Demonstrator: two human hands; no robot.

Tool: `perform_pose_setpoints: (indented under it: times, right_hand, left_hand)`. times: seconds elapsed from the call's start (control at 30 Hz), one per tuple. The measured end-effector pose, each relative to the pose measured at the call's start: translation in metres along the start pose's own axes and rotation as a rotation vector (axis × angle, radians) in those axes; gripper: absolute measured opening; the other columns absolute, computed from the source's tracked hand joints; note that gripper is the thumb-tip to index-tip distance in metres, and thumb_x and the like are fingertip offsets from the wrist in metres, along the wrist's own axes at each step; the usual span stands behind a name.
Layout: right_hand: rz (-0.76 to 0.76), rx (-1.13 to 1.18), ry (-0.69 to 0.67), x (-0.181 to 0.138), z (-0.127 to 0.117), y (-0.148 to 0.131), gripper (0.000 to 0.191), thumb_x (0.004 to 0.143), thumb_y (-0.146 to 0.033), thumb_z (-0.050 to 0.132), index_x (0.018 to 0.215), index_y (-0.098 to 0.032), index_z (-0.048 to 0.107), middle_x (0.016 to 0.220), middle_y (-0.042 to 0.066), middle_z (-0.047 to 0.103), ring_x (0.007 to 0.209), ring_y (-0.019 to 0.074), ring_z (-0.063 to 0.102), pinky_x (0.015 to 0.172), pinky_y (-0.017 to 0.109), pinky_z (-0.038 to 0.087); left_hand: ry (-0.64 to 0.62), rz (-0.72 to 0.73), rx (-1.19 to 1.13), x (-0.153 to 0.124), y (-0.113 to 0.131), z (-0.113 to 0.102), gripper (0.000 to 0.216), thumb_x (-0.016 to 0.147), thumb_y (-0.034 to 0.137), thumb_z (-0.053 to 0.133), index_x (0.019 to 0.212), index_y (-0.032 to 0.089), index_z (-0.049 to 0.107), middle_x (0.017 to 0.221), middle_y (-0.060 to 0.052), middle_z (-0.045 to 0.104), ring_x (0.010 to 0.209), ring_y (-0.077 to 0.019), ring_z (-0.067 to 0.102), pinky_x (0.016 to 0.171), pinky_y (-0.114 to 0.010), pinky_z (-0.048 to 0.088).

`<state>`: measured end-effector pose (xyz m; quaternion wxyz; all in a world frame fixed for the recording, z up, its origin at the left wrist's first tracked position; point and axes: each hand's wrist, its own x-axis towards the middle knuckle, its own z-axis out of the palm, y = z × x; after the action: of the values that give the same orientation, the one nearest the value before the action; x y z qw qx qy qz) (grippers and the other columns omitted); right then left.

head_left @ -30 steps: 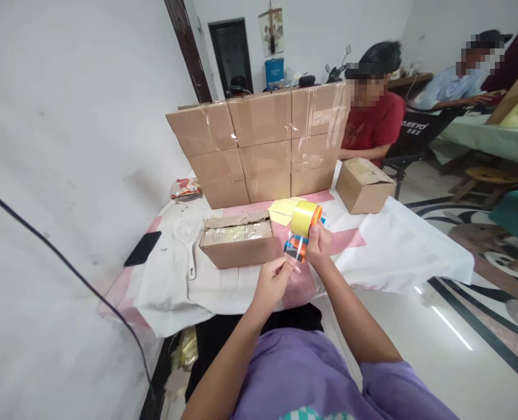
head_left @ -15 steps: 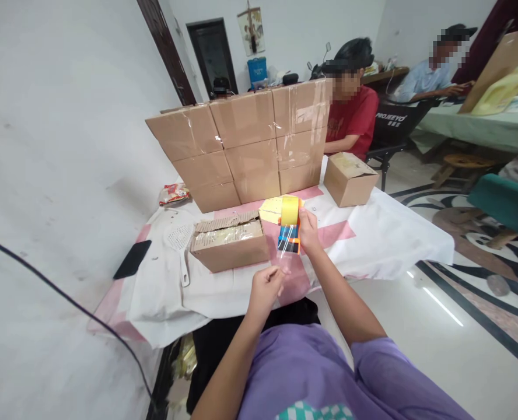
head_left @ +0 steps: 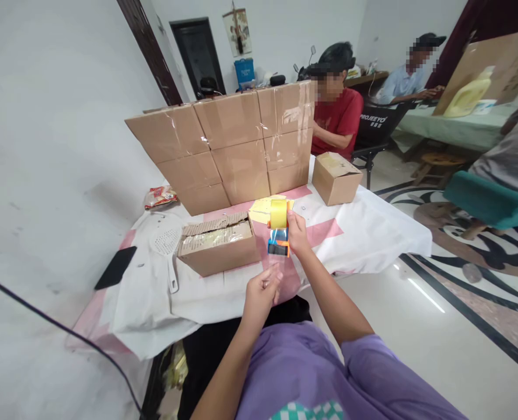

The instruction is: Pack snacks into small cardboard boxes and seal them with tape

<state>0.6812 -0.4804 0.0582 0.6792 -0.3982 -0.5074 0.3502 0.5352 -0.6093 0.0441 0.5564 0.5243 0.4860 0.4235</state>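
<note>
My right hand (head_left: 298,233) grips an orange and blue tape dispenser (head_left: 279,244) loaded with a yellow tape roll (head_left: 278,213), held upright above the table. My left hand (head_left: 261,290) pinches the free end of the clear tape (head_left: 273,269), drawn down and toward me from the dispenser. Just left of the dispenser an open cardboard box (head_left: 217,248) with packets inside sits on the white and pink table cover (head_left: 364,233).
A wall of taped cartons (head_left: 228,146) stands at the back of the table, a single small carton (head_left: 335,178) at its right. A white slotted scoop (head_left: 168,248), a black phone (head_left: 115,267) and a snack packet (head_left: 159,196) lie left. Three people sit beyond.
My left hand has pulled the tape end farther down and away from the dispenser. My right hand turned the dispenser more upright. The camera has swung right.
</note>
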Motion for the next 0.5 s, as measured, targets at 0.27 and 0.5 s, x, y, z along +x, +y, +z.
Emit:
perform_pose_setpoints:
  times: [0.27, 0.5]
  right_hand:
    - [0.044, 0.118, 0.034, 0.003, 0.001, -0.005, 0.057, 0.089, -0.077, 0.047, 0.079, -0.022, 0.06, 0.069, 0.003, 0.067, 0.072, 0.0232, 0.069, 0.064, 0.034, 0.057]
    - [0.243, 0.171, 0.031, -0.021, 0.018, -0.019, 0.054, 0.094, -0.071, 0.042, 0.087, -0.021, 0.061, 0.072, 0.005, 0.071, 0.074, 0.0249, 0.072, 0.064, 0.037, 0.061]
  left_hand:
    - [-0.062, 0.035, -0.076, -0.002, -0.01, 0.004, 0.047, 0.085, 0.067, 0.06, 0.089, 0.02, 0.061, 0.043, 0.006, 0.05, 0.042, -0.0111, 0.042, 0.049, -0.023, 0.031]
    - [-0.009, 0.118, 0.032, -0.002, -0.003, -0.003, 0.037, 0.087, 0.05, 0.064, 0.065, 0.023, 0.05, 0.05, 0.003, 0.058, 0.05, -0.0136, 0.05, 0.057, -0.026, 0.039]
